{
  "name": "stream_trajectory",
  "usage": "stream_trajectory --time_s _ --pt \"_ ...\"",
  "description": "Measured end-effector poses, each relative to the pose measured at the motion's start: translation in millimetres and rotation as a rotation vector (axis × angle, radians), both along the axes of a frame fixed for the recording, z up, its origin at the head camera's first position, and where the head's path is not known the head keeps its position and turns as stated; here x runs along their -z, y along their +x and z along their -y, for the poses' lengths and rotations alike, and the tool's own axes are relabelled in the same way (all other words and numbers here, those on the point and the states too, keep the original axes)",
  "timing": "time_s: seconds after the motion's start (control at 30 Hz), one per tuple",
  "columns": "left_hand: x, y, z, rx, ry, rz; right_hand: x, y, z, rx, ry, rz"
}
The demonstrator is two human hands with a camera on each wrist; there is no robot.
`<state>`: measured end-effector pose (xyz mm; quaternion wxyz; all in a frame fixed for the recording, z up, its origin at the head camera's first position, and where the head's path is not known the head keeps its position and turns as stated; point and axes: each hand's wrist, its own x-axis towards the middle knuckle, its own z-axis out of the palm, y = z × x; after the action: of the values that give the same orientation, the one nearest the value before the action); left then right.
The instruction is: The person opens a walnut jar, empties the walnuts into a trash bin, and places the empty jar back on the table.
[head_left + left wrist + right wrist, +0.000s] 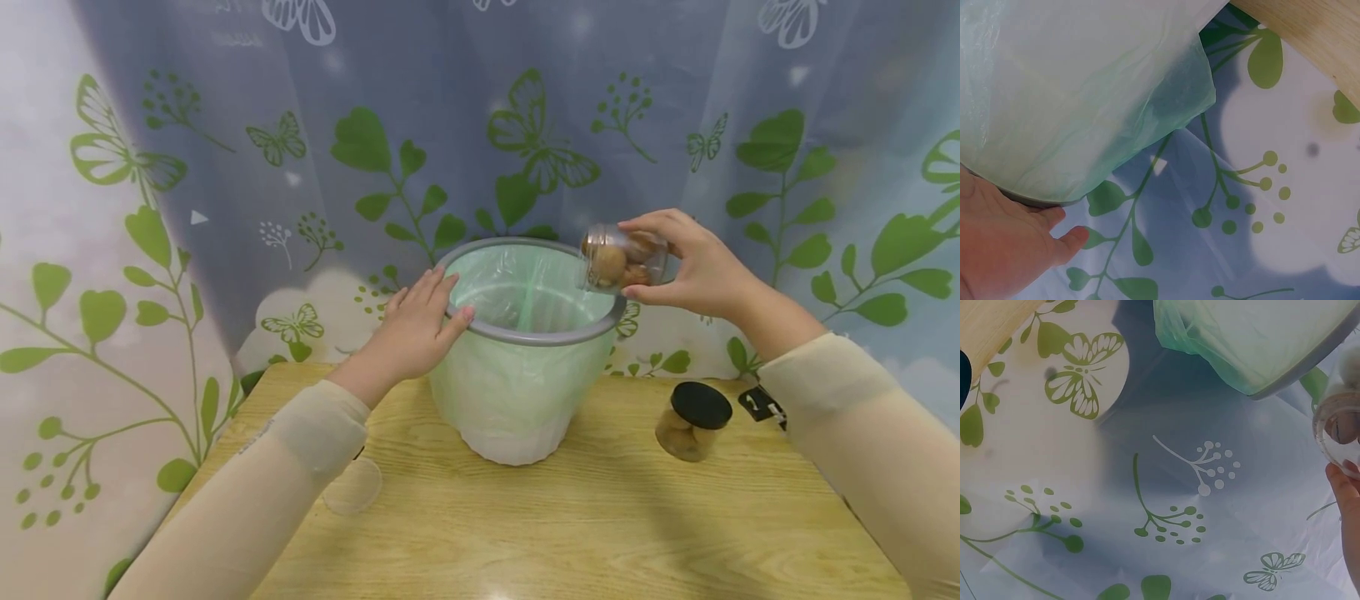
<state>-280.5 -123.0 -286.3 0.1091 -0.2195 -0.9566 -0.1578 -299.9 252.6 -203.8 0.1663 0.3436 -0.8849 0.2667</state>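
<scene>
A lined bin (517, 443) stands upright on the wooden tabletop (465, 533), between the person's 2 arms, probably so that both hands can work at its wide top. Its pale green liner (528, 375) hangs down over the outside, and a grey rim (534, 338) runs round the top, seemingly there to keep the liner from slipping in.

The left hand (416, 329) rests on the left part of the rim with its fingers extended rather than clenched; it likely steadies the bin against a knock from the other side.

The right hand (693, 267) grasps a clear jar (624, 257) between thumb and fingers. The jar is tipped onto its side at the bin's right edge, its neck pointing left towards the opening and round brown pieces (609, 267) inside it. Holding it near the base leaves the neck uncovered, which would suit emptying; I see no lid on it. Whether the jar touches the rim, I cannot tell.

A clear disc (352, 486) lies flat near the left sleeve, perhaps this jar's lid set aside. A 2nd jar (684, 442), upright under a black lid (701, 404), stands to the right, apart from the bin, where it seems out of the way yet within reach. A small black item (759, 403) lies just beside the right sleeve.
</scene>
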Motion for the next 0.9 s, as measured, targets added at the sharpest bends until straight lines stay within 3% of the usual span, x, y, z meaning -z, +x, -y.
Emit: stream_trajectory --time_s 0.9 --pt "-0.6 1.8 0.2 0.006 0.003 0.001 -6.4 0.0 -2.0 0.015 0.097 -0.015"
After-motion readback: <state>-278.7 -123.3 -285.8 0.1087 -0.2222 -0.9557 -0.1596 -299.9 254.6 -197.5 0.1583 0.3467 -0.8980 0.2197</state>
